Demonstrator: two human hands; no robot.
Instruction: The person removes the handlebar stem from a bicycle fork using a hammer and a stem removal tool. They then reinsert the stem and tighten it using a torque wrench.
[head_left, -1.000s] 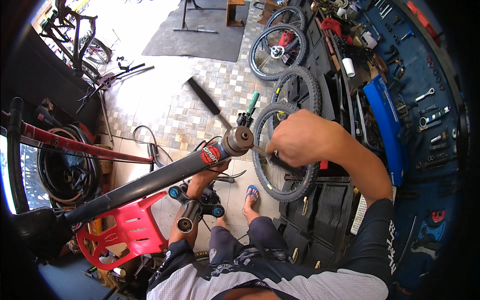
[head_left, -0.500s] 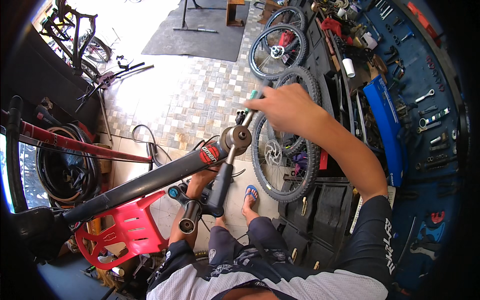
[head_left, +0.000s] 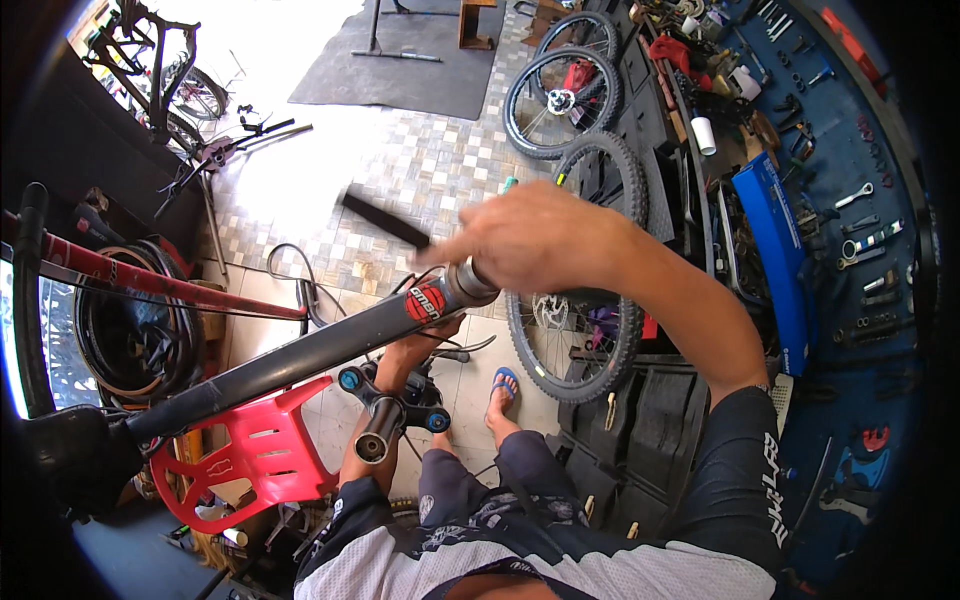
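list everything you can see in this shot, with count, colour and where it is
bike frame tube: 1, black, slanting across the middle, clamped lower left
head tube top: 1, grey, under the right hand
tool handle: 1, black, blurred, at the right hand's fingertips
suspension fork: 1, black with blue caps, under the frame
repair stand tray: 1, red, lower left
bicycle wheels: 3 at least, black tyres, centre right
tool wall: 1, blue, right edge
floor mat: 1, dark grey, top
left hand: under the frame tube, by the fork
right hand: over the head tube
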